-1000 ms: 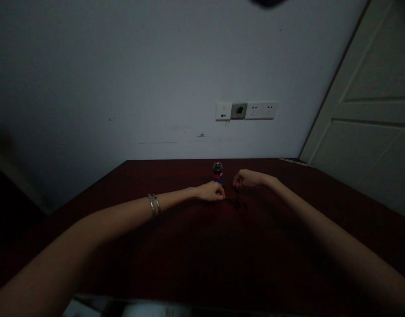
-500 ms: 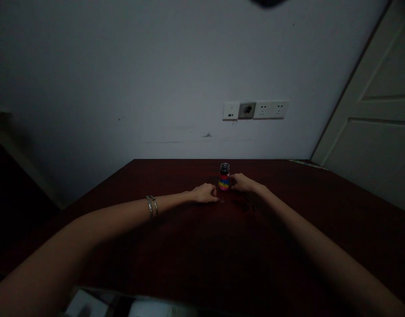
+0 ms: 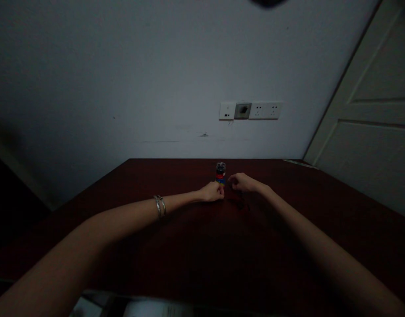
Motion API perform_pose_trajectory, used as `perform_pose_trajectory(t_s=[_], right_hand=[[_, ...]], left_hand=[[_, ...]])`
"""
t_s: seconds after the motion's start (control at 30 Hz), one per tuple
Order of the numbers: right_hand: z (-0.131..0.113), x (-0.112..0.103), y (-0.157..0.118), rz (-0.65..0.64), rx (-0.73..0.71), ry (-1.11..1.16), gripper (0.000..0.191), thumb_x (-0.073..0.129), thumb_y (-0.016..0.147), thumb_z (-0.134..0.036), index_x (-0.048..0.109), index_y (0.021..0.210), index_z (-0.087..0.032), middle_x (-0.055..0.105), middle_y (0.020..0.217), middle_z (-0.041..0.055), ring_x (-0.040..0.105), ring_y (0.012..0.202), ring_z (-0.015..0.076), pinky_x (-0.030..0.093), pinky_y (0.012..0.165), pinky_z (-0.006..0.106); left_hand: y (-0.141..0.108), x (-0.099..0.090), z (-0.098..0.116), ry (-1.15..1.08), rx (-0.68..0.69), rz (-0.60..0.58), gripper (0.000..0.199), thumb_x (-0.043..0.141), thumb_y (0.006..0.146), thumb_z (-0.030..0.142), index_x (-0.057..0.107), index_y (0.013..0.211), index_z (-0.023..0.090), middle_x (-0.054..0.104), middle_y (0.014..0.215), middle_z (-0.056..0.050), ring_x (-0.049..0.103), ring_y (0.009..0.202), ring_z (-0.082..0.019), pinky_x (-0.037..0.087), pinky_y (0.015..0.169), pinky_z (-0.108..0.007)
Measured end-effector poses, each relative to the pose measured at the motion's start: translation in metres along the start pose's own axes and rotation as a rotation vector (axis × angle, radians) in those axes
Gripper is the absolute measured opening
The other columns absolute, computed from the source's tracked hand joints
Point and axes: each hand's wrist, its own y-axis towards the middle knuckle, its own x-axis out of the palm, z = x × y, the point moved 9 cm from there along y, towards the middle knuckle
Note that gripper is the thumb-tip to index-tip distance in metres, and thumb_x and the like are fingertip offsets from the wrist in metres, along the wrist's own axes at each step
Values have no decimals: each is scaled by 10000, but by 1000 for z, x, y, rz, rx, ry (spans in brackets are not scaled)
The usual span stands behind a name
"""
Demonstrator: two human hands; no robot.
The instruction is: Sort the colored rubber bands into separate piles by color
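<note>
A small clear glass jar (image 3: 220,171) stands upright toward the back of the dark red table, with black, red, blue and yellow layers showing inside. In front of its lower part is my left hand (image 3: 213,192), closed with the fingertips pressed together; anything in them is hidden. I cannot tell whether it touches the glass. Just right of the jar, with a slight gap, my right hand (image 3: 243,182) hovers with curled fingers; too dim to tell what they hold. Small dark pieces (image 3: 243,205) lie below the right hand, too dim to name.
The table (image 3: 195,246) runs back to a pale wall (image 3: 156,79) with a row of sockets (image 3: 250,111). A panelled door (image 3: 370,114) is on the right. Below the table's near edge, white objects (image 3: 149,308) are partly visible. Two bracelets (image 3: 160,206) circle my left wrist.
My left hand has moved right, in front of the jar, now covering its lower part. My right hand has come away from the jar's right side, leaving a small gap. The view has shifted slightly.
</note>
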Motion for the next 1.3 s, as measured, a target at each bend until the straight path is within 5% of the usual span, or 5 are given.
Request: perform_pose_trajectory(t_s=[0.17, 0.43, 0.67, 1.0, 1.3], right_hand=[[17, 3, -30, -162, 77, 147, 343, 465, 616, -104, 675, 887, -89, 640, 654, 43, 532, 515, 116, 408, 496, 217], [25, 4, -34, 27, 1, 73, 325, 475, 690, -86, 681, 934, -147, 675, 915, 62, 604, 856, 177, 432, 794, 250], [26, 10, -32, 90, 37, 77, 282, 457, 739, -101, 670, 922, -123, 671, 907, 76, 600, 848, 175, 432, 792, 254], [10, 19, -63, -24, -56, 282, 249, 458, 745, -172, 679, 856, -141, 672, 805, 37, 596, 746, 150, 449, 709, 259], [33, 10, -92, 61, 95, 284, 355, 487, 624, -106, 631, 947, -129, 656, 891, 69, 590, 782, 161, 443, 692, 251]], left_hand=[[12, 17, 26, -14, 98, -12, 194, 525, 733, 219, 636, 856, 117, 601, 735, -18, 522, 637, -100, 384, 556, -184], [13, 17, 23, 257, 87, 22, 286, 565, 723, 298, 609, 937, 113, 616, 926, -94, 570, 821, -187, 430, 659, -243], [12, 19, 23, 170, 81, 16, 155, 552, 703, 176, 640, 805, 100, 626, 754, -57, 553, 681, -139, 401, 586, -215], [9, 30, 31, -42, -26, -52, 197, 534, 710, 168, 656, 850, 102, 591, 637, -6, 491, 507, -87, 385, 507, -200], [16, 19, 53, 259, 227, 12, 369, 437, 708, 34, 612, 1020, 124, 611, 1057, -96, 552, 956, -172, 420, 842, -268]])
